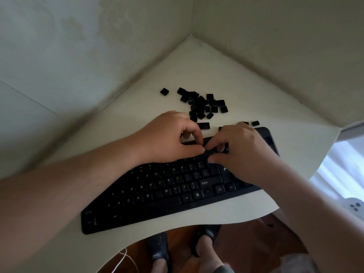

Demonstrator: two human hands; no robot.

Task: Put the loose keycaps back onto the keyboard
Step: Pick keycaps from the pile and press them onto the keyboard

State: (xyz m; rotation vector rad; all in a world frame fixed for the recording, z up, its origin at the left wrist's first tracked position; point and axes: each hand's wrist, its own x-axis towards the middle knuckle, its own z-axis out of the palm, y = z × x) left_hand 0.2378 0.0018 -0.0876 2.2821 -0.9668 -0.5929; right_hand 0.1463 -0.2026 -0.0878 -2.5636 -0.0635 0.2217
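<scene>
Nearest the camera, below the desk edge, two feet in dark sandals (208, 234) stand on a brown wood floor (246, 243), with a white cable (123, 259) beside them.

The black keyboard (157, 196) lies diagonally on the cream desk (197, 66), its left end nearest the viewer and its right end angled away. Most letter keys sit in place.

Both hands work at the upper right part of the keyboard. The left hand (167, 138) has its fingers curled inward, thumb and forefinger tips brought together at the top key row. The right hand (242, 152) is also curled, with thumb and forefinger reaching toward the same spot, so the tips of both hands nearly meet. Whether a keycap is pinched between them cannot be told; the area is dark and covered by the fingers.

Beyond the hands, the loose keycaps (202, 104) lie in a heap on the desk, just past the keyboard's far edge. One single keycap (164, 91) lies apart to the left, and another (255, 123) to the right near the keyboard corner.

Farthest back, two pale walls (78, 46) meet at the desk corner.
</scene>
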